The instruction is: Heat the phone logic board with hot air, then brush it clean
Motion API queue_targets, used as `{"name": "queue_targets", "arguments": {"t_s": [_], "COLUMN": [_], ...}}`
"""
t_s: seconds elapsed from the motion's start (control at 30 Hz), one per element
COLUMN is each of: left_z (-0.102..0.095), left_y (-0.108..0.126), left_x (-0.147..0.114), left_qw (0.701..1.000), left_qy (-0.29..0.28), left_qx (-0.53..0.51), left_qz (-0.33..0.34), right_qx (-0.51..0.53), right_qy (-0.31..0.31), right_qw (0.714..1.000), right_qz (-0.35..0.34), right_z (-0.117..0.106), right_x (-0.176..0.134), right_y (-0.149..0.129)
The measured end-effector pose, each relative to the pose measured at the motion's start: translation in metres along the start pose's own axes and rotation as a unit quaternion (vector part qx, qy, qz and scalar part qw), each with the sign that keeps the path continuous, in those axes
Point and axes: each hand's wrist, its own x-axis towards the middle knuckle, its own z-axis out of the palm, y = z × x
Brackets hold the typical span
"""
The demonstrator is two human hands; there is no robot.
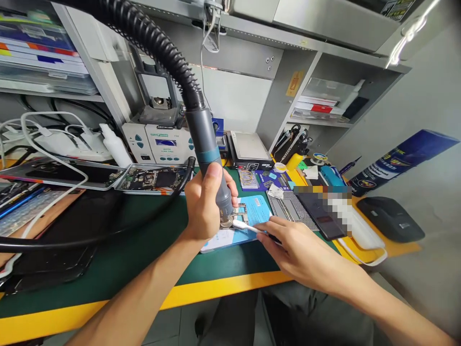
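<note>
above a green worktop (122,269), a dark gun (203,127) tilted nozzle-down over a blue pad (257,204), the left hand's (205,204) fingers wrapped around it. the right hand's (291,240) fingers, slightly nearer the wearer, were clamped on a white tool (248,227), its long axis pointing left toward the nozzle. on the pad lay the board (246,211), left of and beyond the right fingers; whether tool touched board could not be told.

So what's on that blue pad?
Part of a small circuit board shows. The dark tool in the left hand and white-tipped stick in the right hand are in front; what's beneath the tool's tip can't be seen.
</note>
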Motion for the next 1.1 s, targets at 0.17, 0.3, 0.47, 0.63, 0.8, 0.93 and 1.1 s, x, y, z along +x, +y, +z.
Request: {"name": "queue_targets", "arguments": {"t_s": [0.17, 0.3, 0.47, 0.63, 0.8, 0.93, 1.1], "left_z": [0.0013, 0.0027, 0.0040, 0.0046, 0.0040, 0.0029, 0.0038], "left_y": [-0.0011, -0.0026, -0.0021, -0.0003, -0.0029, -0.0049, -0.0047], "left_x": [0.0004, 0.0013, 0.0004, -0.0004, 0.0005, 0.0011, 0.0004], "left_qw": [1.000, 1.000, 1.000, 1.000, 0.999, 0.999, 0.999], "left_qy": [0.004, 0.014, 0.019, 0.017, 0.014, 0.012, 0.010], "left_qx": [-0.008, -0.014, -0.017, -0.019, -0.028, -0.031, -0.033], "left_qz": [0.002, 0.005, 0.012, 0.012, 0.025, 0.032, 0.038], "right_qx": [-0.050, -0.063, -0.064, -0.068, -0.086, -0.093, -0.097], "right_qy": [0.002, 0.014, 0.019, 0.023, 0.021, 0.009, -0.002], "right_qw": [0.999, 0.998, 0.998, 0.997, 0.996, 0.995, 0.995], "right_qz": [-0.007, -0.006, -0.011, -0.011, -0.028, -0.043, -0.033], "right_z": [0.0005, -0.0015, -0.0018, -0.0022, -0.0031, -0.0040, -0.0036], "right_x": [-0.0024, -0.0017, 0.0007, 0.0010, -0.0010, -0.0028, -0.0027], "right_y": [-0.0042, -0.0055, -0.0072, -0.0061, -0.0061, -0.0062, -0.0054]}}
